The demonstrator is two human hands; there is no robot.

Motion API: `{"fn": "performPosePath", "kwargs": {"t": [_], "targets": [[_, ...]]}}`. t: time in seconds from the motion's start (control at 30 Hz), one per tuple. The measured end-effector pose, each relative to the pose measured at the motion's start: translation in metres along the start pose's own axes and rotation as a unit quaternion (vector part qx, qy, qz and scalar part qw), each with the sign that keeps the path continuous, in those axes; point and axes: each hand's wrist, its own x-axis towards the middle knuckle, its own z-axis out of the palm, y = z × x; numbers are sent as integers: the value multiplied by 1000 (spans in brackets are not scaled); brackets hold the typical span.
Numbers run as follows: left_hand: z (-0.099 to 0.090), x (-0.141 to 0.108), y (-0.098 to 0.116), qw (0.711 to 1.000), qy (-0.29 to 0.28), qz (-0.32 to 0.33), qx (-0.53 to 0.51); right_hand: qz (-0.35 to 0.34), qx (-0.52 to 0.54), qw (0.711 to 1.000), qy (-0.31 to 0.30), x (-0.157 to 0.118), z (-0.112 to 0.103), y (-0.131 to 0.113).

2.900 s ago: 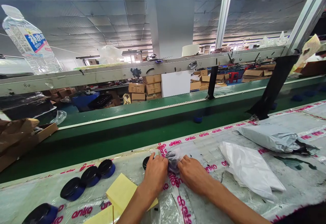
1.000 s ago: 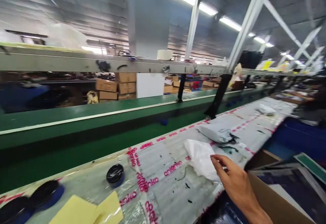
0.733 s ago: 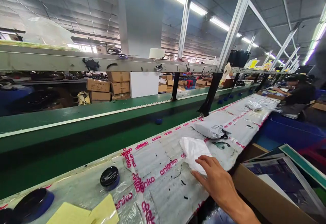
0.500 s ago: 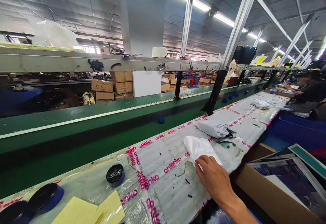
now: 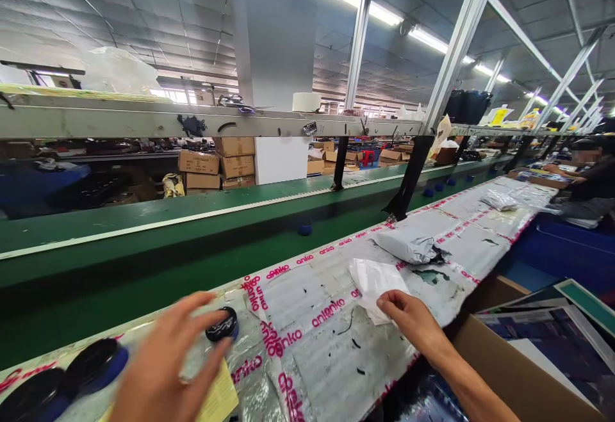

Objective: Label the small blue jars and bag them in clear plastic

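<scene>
My left hand, a little blurred, reaches in from the bottom with its fingers apart. Its index finger and thumb are around a small round piece with a glossy black top and blue side; whether they touch it I cannot tell. My right hand pinches the near edge of a thin white plastic bag or stack of bags on the covered bench. Two similar round pieces, one of them a black-topped piece, lie at the left. Yellow paper is partly hidden beneath my left hand.
A white wrapped packet lies beyond the bags. Past the bench runs a green conveyor carrying several blue pieces. A cardboard box stands at right. Metal posts and a rail rise ahead. Another person sits far right.
My left hand has come into view and reached to the small round piece. My right hand's thumb and finger have closed on the white bag's edge. The view has shifted slightly.
</scene>
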Motion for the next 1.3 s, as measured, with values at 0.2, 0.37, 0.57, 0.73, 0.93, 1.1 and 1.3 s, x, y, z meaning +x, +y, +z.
{"fn": "performPosePath", "kwargs": {"t": [0.2, 0.37, 0.57, 0.73, 0.93, 1.1, 1.3], "targets": [[120, 19, 104, 923, -309, -36, -229, 39, 94, 994, -45, -6, 1, -8], [180, 43, 137, 834, -306, -212, -407, 96, 282, 947, -121, -10, -2, -16], [212, 52, 118, 746, -284, -250, -548, 121, 424, 870, -222, -9, -3, -20], [192, 48, 95, 747, -242, -275, -555, 111, 507, 826, -221, -15, 7, -35], [144, 37, 76, 797, -123, -257, -532, 76, 471, 854, -209, -23, 36, -65], [95, 18, 54, 814, -9, -299, -499, 48, 438, 886, -142, -24, 59, -91], [44, -11, 19, 862, 160, -298, -378, 57, 425, 890, -154, -21, 98, -124]]}}
